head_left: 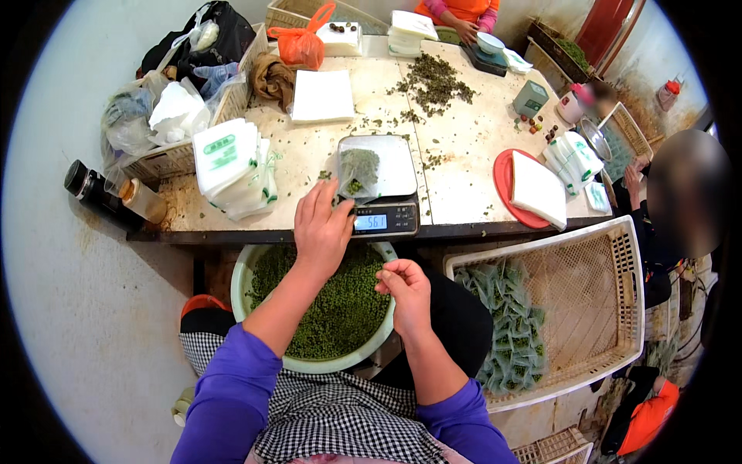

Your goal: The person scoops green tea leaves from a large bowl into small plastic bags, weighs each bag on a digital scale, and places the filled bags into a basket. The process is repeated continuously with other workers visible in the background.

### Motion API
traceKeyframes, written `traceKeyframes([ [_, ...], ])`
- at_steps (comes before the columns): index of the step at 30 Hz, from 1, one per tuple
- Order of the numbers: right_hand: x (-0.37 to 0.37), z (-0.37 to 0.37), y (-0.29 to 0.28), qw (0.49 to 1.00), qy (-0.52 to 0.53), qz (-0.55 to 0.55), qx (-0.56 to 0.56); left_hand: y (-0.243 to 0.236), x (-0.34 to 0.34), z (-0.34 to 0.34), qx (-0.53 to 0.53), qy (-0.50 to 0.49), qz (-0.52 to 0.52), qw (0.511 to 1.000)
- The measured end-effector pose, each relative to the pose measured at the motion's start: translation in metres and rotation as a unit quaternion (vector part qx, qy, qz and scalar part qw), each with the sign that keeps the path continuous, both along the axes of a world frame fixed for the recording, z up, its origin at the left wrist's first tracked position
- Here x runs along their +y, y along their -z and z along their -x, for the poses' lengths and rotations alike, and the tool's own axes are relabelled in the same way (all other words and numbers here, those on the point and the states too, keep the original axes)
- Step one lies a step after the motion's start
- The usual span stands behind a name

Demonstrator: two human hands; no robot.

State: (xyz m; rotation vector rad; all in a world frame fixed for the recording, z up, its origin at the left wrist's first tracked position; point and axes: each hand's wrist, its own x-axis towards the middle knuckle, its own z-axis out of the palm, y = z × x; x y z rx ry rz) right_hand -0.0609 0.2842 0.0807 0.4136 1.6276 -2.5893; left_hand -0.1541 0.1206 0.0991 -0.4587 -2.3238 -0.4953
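A small clear plastic bag (359,172) with green peppercorn-like berries lies on the steel pan of a digital scale (398,170), whose display is lit. At its near left corner, my left hand (321,232) reaches over the scale's edge with fingers stretched out. Its fingertips touch the bag's near edge; the thumb is partly hidden. My right hand (407,292) hovers over the right rim of a pale green basin (239,286), thumb and fingertips pinched together. What they pinch is too small to make out. Loose green berries (340,309) fill the basin below both forearms.
Stacked printed plastic bags (228,166) lie left of the scale. At my right, a white crate (572,309) holds several filled bags (506,332). A red tray (502,185) bears white sheets. Dried berries (437,81) are scattered across the table. Other people work beyond and at right.
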Motion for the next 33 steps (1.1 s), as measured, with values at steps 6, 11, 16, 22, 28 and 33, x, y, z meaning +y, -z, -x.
traceKeyframes([
  [6, -0.003, -0.003, -0.002, 0.999, -0.042, 0.007, -0.006, 0.001, 0.017, 0.04, 0.0, -0.097, 0.042, 0.994],
  [11, -0.003, -0.004, -0.002, 0.999, -0.048, 0.009, -0.012, 0.016, 0.022, 0.045, -0.051, -0.103, 0.012, 0.993],
  [16, -0.001, -0.005, 0.0, 0.998, -0.057, 0.017, 0.001, 0.018, 0.018, 0.028, -0.041, -0.052, -0.093, 0.994],
  [22, -0.004, -0.005, 0.002, 0.998, -0.061, 0.016, -0.001, 0.023, 0.002, -0.006, -0.178, 0.112, -0.513, 0.832],
  [28, -0.007, -0.004, 0.006, 0.997, -0.072, 0.003, -0.005, 0.032, -0.013, -0.047, -0.294, 0.121, -0.412, 0.854],
  [33, -0.013, -0.004, 0.004, 0.997, -0.076, -0.006, -0.015, 0.016, -0.006, -0.025, -0.101, -0.001, -0.148, 0.984],
])
